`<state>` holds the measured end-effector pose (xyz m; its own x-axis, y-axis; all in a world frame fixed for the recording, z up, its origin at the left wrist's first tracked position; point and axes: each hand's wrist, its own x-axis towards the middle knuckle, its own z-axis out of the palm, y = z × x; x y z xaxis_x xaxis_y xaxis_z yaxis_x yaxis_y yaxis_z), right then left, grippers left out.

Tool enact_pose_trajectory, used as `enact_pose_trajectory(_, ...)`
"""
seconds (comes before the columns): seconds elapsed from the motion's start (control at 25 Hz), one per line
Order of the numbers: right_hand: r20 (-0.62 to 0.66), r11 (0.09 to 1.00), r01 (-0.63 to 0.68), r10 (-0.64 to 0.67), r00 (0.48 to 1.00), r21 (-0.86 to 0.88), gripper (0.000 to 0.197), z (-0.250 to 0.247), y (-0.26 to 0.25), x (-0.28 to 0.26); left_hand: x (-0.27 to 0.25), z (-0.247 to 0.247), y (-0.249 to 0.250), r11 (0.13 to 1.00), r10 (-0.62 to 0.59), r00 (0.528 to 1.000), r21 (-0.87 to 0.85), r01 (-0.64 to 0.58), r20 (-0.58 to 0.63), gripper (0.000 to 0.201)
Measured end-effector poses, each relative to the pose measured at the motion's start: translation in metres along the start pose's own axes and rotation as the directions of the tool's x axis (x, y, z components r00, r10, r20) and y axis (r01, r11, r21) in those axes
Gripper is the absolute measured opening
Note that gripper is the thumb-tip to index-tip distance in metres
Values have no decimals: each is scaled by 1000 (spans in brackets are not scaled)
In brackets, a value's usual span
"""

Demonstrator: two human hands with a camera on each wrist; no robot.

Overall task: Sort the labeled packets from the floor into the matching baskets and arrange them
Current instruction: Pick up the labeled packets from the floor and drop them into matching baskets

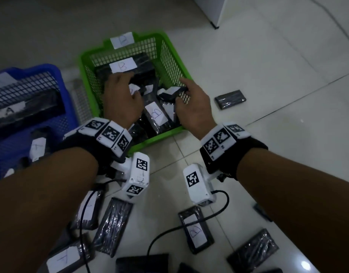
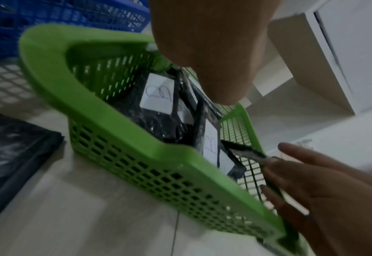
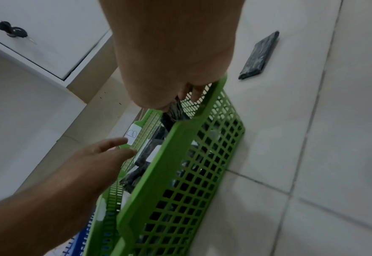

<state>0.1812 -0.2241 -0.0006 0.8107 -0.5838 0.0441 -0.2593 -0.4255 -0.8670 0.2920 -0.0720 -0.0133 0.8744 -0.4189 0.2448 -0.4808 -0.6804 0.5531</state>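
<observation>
Head view: both hands reach into the green basket (image 1: 170, 54); right hand (image 1: 191, 107) fingers pinch a packet (image 1: 174, 93) to arrange it, left hand (image 1: 121, 99) fingers spread over others.

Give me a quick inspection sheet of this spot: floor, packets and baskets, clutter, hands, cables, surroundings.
Surface: pale tiled floor, glossy.
Job's things: green basket tagged B, holding black packets; blue basket beside it with more packets; packet labelled B and others on the floor.
Clutter: nothing seen.
Hands: left hand reaches among the basket's packets, grip unclear; right hand pinches a black packet at the basket's right wall.
Cables: black cable runs over floor packets.
Surroundings: white cabinet with a key in its lock.
</observation>
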Motion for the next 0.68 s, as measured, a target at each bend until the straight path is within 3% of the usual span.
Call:
enact_pose_trajectory(0.12,-28,973,220,-223,974,-69,42,-33,16,-16,-2,18,34,993,121,992,-3,-121,33,44)
enact_pose_trajectory(0.24,-63,951,239,-255,965,-196,36,-83,40,-39,-1,43,84,973,229,971,-41,-226,75,37)
enact_pose_trajectory(0.36,-144,962,55,-97,985,-269,34,-136,72,-72,-5,74,131,923,383,910,-113,-369,160,33)
enact_pose_trajectory(0.44,-183,935,-118,58,981,-334,32,-168,93,-99,-8,97,157,907,418,879,-160,-390,229,34)
enact_pose_trajectory(0.6,-246,817,-412,337,909,-402,37,-203,125,-161,-21,142,185,934,356,839,-171,-312,412,42)
enact_pose_trajectory(0.68,-257,746,-508,439,861,-430,50,-204,134,-189,-27,163,187,955,292,825,-105,-277,483,52)
